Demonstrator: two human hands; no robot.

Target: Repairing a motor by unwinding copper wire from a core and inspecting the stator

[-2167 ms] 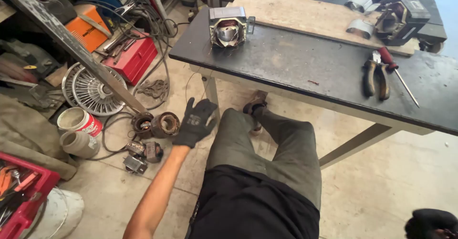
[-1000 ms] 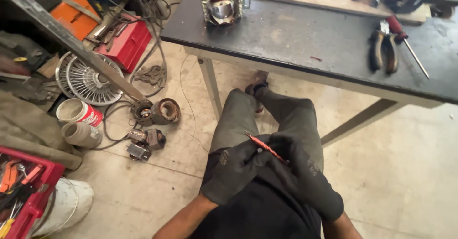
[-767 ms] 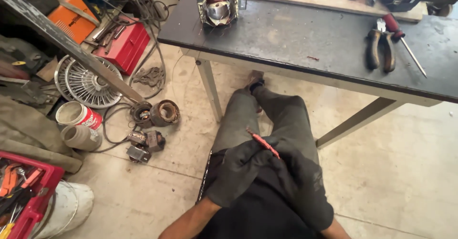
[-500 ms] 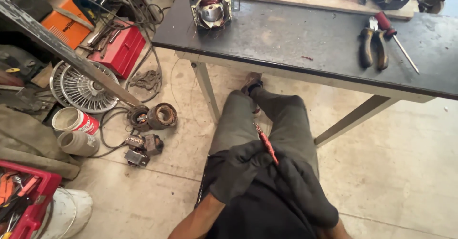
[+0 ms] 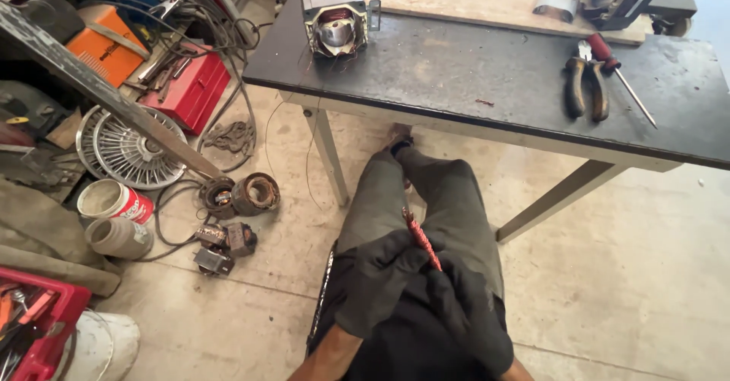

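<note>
Gloved left hand (image 5: pixel 380 278) & right hand (image 5: pixel 468 312) gripping red twisted wire (image 5: pixel 420 236), motor stator (image 5: pixel 336 22) on table (image 5: pixel 471 77)

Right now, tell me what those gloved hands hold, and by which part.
Both hands, left hand and right hand, grip a thin red twisted strand by its lower end.

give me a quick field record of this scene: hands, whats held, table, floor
left hand: black-gloved left hand, closed on the red twisted wire bundle
right hand: black-gloved right hand, gripping the bundle's lower end
posture: seated, legs under the dark table
table: motor stator at left; pliers and screwdriver at right
floor: two wound coils, fan guard, red toolbox
</note>
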